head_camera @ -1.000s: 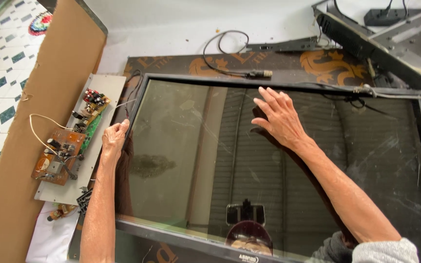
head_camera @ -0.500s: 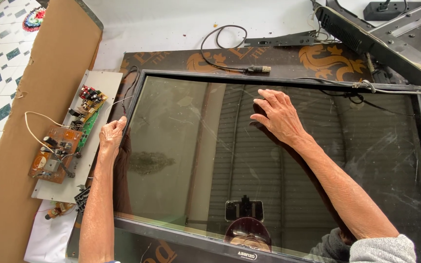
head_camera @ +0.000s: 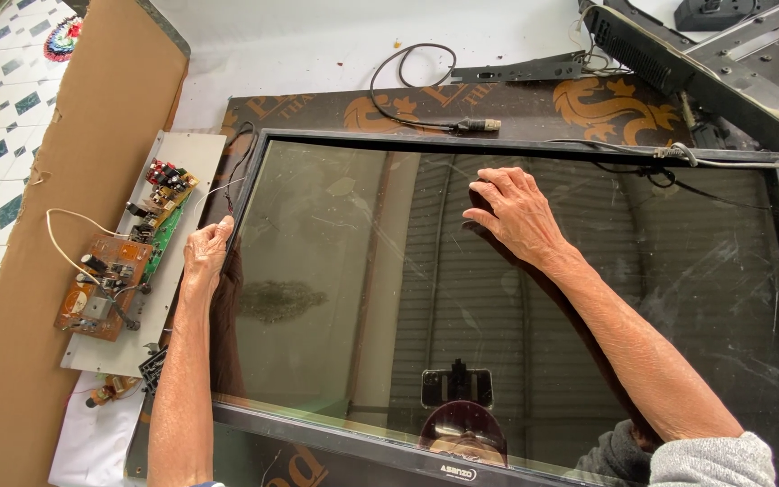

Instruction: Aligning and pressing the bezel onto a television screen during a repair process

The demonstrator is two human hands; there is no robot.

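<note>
Since a second ago, left hand slid to nine o'clock, fingers curled on the screen panel's edge; right hand rests flat, open. Glass looks heavy, stiff, fragile; hold by edges.

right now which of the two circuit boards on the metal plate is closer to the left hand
The green circuit board, higher on the metal plate, sits just beside the left hand. The brown circuit board with the pale looping wire lies lower and farther out toward the cardboard.
</note>
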